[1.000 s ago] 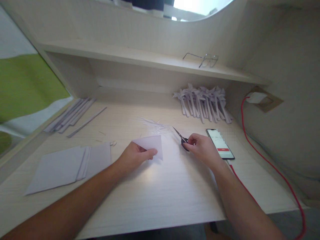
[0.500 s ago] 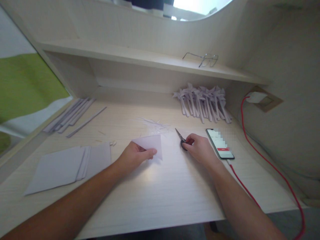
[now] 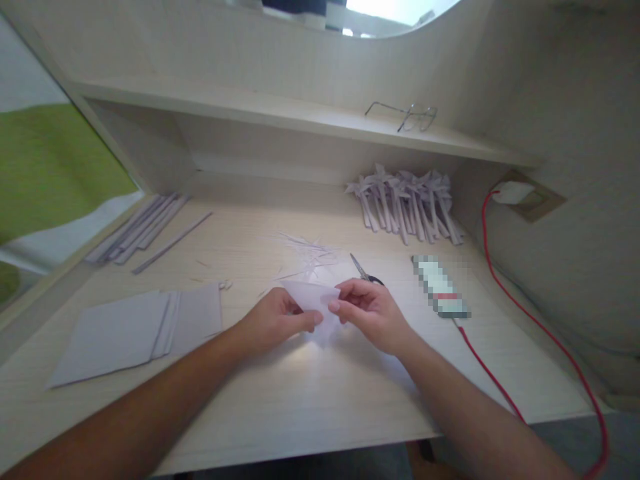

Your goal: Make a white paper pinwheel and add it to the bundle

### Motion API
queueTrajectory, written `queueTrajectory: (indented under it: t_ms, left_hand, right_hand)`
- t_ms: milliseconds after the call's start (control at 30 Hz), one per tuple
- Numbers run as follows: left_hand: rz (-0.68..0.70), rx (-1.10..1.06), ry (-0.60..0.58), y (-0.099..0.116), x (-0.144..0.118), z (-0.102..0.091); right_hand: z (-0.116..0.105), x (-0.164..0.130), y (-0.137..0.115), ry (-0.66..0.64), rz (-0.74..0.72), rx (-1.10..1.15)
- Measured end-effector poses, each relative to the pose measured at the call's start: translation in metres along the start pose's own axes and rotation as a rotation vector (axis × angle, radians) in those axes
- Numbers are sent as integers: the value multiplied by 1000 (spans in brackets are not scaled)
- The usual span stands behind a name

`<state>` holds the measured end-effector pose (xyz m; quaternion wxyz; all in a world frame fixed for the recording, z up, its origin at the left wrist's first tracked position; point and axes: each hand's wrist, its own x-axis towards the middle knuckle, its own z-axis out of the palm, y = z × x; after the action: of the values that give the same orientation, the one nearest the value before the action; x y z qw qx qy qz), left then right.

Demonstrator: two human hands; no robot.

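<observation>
Both hands meet over the middle of the tabletop (image 3: 320,400) on one small white paper (image 3: 313,295). The left hand (image 3: 273,320) pinches the paper's near left edge, thumb on top, its grip closed on the sheet. The right hand (image 3: 373,313) takes the paper's right edge between thumb and fingertips, its grip narrow and also closed on the sheet. The paper is lifted a little off the tabletop and tilts toward the far side; a bright patch of light lies just under it.

Just beyond the right hand, the scissors (image 3: 365,272) lie flat on the tabletop, blades pointing far and left, dark handles near the knuckles but not touched. Thin paper shavings (image 3: 307,252) are scattered just left of the blades. To the right lies a phone (image 3: 440,293), its screen blurred, with a red cable (image 3: 505,267) running from its near end along the right edge of the tabletop and up to a wall socket (image 3: 515,195).

On the near left sits a stack of sheets (image 3: 130,333), fanned slightly. Farther left, long paper strips (image 3: 140,227) lie side by side. At the far right, a bundle of folded paper pieces (image 3: 407,203) rests under the shelf (image 3: 280,113), and a pair of glasses (image 3: 405,117) lies on that shelf.
</observation>
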<state>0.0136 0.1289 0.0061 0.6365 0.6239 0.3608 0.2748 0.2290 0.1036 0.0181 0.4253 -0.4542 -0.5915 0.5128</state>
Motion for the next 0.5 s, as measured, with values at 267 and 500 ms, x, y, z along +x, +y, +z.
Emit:
queueTrajectory:
  t_ms: [267,500]
  left_hand:
    - [114,101,203,9,-1,-10]
    - [139,103,190,12,0,-10]
  right_hand:
    - [-4,3,4,21,75,70]
    - [-7,3,4,43,64,27]
